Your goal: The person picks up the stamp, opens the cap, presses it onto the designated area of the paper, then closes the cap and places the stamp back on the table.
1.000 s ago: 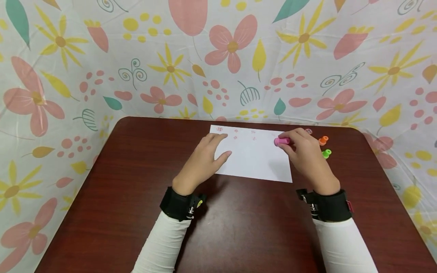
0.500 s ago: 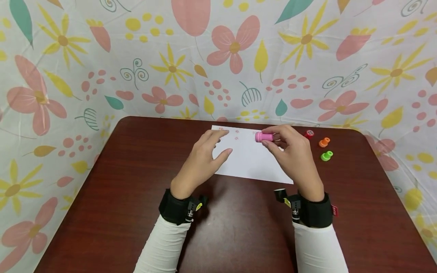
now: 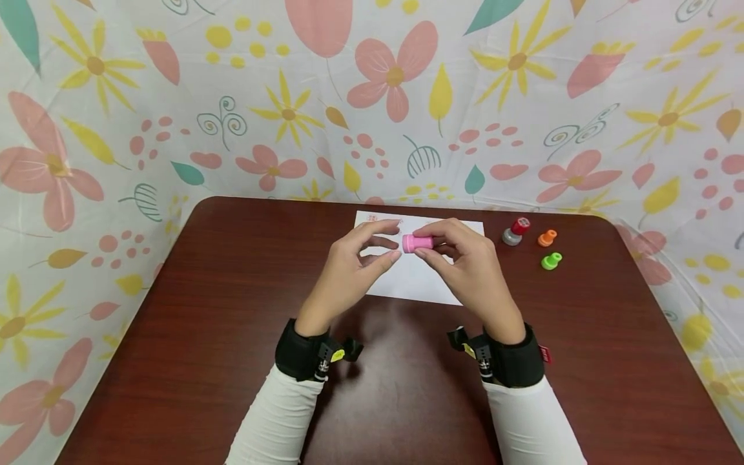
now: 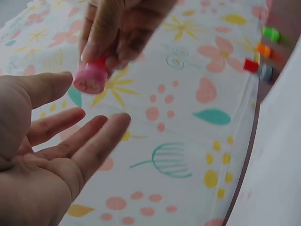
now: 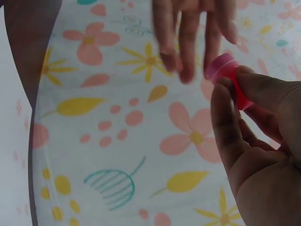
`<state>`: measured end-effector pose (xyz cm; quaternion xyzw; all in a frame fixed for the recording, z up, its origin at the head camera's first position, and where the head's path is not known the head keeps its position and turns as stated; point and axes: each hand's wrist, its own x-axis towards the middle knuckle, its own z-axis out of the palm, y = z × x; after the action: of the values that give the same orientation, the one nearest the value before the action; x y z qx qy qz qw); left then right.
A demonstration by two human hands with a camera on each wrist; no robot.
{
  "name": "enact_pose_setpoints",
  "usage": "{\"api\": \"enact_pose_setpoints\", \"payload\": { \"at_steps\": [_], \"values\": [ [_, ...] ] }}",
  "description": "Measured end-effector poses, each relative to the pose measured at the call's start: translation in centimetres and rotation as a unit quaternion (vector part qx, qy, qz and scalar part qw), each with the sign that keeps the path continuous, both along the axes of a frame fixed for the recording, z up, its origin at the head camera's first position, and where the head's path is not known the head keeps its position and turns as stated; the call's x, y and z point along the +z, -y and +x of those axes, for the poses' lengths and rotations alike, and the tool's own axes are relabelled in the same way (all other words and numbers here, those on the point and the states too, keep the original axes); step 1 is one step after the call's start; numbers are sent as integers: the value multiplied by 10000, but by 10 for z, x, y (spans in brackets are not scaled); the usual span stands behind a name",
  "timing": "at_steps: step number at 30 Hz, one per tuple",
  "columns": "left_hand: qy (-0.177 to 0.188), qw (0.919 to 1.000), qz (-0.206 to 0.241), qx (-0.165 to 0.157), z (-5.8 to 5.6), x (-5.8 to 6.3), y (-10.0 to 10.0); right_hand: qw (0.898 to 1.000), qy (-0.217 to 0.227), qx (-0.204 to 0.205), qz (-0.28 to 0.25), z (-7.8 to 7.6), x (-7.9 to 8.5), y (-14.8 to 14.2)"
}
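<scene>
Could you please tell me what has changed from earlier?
The right hand, still pinching the pink stamp, has moved leftward over the paper, close to the left hand, which edged slightly rightward. The red-and-grey piece is no longer partly hidden. The paper, orange piece and green piece stayed put.

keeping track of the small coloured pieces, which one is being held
The pink piece, pinched in the right hand; the red-and-grey piece, orange piece and green piece all rest on the table, untouched.

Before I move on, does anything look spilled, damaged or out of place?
Nothing stands out: the right hand grips the pink stamp, the paper lies flat, and no spill or damage shows.
</scene>
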<state>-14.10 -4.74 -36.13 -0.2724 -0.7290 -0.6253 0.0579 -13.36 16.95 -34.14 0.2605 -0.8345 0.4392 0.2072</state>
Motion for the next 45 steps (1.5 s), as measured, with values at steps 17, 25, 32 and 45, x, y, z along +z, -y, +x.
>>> {"api": "enact_pose_setpoints", "payload": {
  "at_steps": [17, 25, 32, 45],
  "values": [
    [695, 9857, 1515, -232, 1, 0, -9, 9984, -299, 268, -405, 1, -4, 14],
    [557, 9895, 1326, -125, 0, 0, -4, 9975, -60, 422, -563, 0, -5, 10],
    [515, 9906, 1261, 157, -1, 5, 6, 9834, 939, 729, -1369, -6, -11, 2],
    [-21, 9850, 1579, 697, -1, 16, 41, 9843, 1306, 474, -1092, -29, -27, 5]
  ]
}}
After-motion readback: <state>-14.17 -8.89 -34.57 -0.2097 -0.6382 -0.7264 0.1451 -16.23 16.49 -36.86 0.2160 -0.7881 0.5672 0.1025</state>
